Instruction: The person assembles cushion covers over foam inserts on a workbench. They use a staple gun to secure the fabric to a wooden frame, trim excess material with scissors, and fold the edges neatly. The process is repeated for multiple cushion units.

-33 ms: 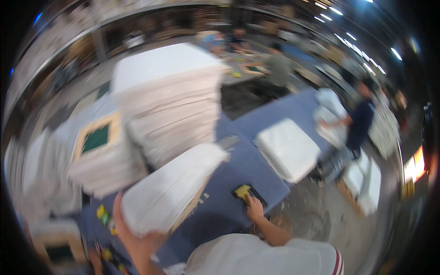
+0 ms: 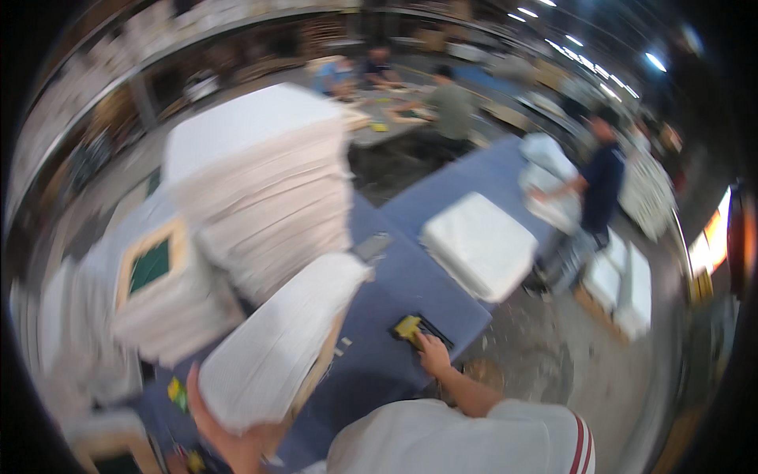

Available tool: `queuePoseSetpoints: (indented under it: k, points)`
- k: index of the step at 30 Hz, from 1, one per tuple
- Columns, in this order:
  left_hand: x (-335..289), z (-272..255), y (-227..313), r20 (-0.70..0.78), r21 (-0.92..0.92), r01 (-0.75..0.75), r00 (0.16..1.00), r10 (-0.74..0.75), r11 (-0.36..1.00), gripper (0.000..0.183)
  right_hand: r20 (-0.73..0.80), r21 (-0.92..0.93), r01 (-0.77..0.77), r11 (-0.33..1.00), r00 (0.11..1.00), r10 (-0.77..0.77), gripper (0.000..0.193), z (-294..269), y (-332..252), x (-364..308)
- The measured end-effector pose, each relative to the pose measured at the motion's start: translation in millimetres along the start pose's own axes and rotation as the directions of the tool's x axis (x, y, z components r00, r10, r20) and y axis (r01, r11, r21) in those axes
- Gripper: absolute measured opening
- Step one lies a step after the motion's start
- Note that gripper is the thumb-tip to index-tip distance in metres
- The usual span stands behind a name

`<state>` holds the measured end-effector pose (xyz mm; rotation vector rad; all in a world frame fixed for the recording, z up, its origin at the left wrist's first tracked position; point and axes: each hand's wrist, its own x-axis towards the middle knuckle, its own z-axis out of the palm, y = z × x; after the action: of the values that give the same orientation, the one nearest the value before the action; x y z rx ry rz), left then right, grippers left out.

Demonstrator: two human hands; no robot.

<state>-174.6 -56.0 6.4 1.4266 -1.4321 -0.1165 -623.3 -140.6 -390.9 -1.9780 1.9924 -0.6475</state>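
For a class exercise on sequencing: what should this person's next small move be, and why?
Probably lower the white cushion flatter onto the blue table: it is tilted, and only the left hand holds it, at its near end, while the right hand is over at the yellow-and-black tool. Blur hides how firmly that tool is gripped.
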Motion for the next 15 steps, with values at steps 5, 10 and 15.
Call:
queuePoseSetpoints:
  k: [5, 10, 15]
  points:
    - [-8.7, -33.7, 23.9, 0.043, 0.256, -0.206, 0.978, 0.202, 0.944, 0.119, -0.048, -0.019, -0.094, 0.995, 0.995, 0.093, 0.072, -4.4, -9.9, 6.3]
    - [70.2, -34.4, 75.7, 0.444, 0.243, -0.46, 0.835, 0.324, 0.854, 0.105, -0.241, 0.042, -0.343, 0.938, 0.908, 0.343, 0.069, -28.2, 47.6, -1.4]
    - [148.2, 43.6, 79.6, 0.762, 0.118, -0.378, 0.628, 0.161, 0.918, 0.109, -0.228, 0.044, -0.298, 0.954, 0.926, 0.3, 0.073, -13.6, 44.1, 24.3]
